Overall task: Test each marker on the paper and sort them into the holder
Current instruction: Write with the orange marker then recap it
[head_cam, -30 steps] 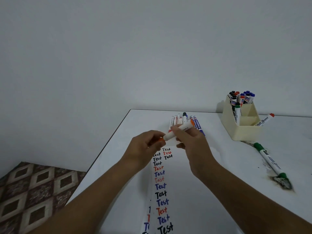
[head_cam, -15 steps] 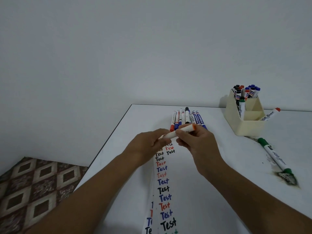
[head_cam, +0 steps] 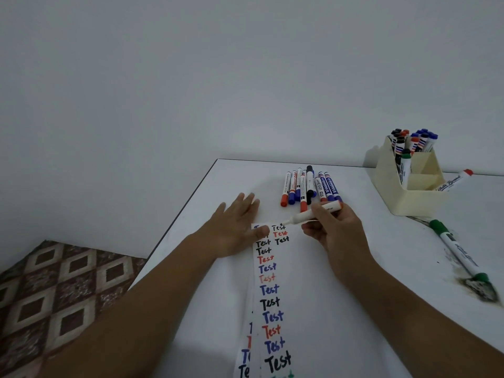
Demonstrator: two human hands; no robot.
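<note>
My right hand [head_cam: 334, 230] grips a white marker [head_cam: 302, 215] with its cap on the back end, tip pointing left just above the top of the paper strip [head_cam: 272, 296]. The strip carries several "Test" words in black, red and blue. My left hand [head_cam: 234, 227] lies flat with straight fingers, thumb pressing the strip's top left corner. A row of several capped markers [head_cam: 309, 186] lies just beyond my hands. The cream holder [head_cam: 409, 197] at the far right holds several markers upright in its back compartments.
A green marker [head_cam: 458, 249] lies on the white table [head_cam: 381, 255] right of my right arm, its far end by a dark stain. A red-capped marker [head_cam: 454, 181] leans behind the holder. The table's left edge drops to a patterned floor [head_cam: 54, 296].
My left hand let go of the marker and went flat onto the paper. The cap now sits on the marker's back end, and my right hand has lowered the tip toward the strip.
</note>
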